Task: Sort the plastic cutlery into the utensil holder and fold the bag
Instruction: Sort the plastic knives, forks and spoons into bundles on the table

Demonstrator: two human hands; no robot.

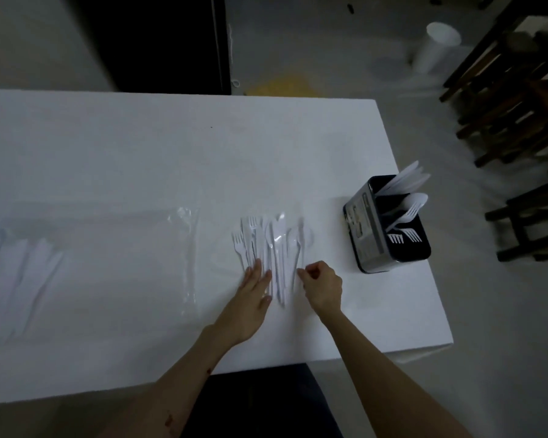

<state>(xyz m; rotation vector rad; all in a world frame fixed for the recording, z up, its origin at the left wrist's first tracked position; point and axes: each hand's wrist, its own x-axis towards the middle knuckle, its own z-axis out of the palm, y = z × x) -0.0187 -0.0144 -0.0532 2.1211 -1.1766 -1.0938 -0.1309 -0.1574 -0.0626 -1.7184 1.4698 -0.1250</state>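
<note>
A: From the head view, what lies on the white rectangular table (171,147)?

B: A loose pile of white plastic cutlery (271,248), forks, spoons and knives, lies fanned out near the front edge, right of the middle. To its left a clear, flat plastic bag (184,251) rests on the tabletop, apart from the pile. Further left, near the frame edge, more white plastic pieces (29,279) lie blurred.

A: And the holder?

B: The black, boxy utensil holder with a printed label on its side (388,224) stands upright at the right end of the table, near the corner. Knives, spoons and forks already stand in it, seemingly grouped in separate compartments.

A: The hands?

B: The left hand (253,298) lies flat, fingers straight and together, resting on the near ends of the cutlery pile. The right hand (321,284) is just right of the pile, fingers curled inward with fingertips close together; whether it pinches a handle I cannot tell through the blur.

A: Beyond the table?

B: A white plastic cup (435,45) on the grey floor, and dark wooden furniture (513,90) at the right
</note>
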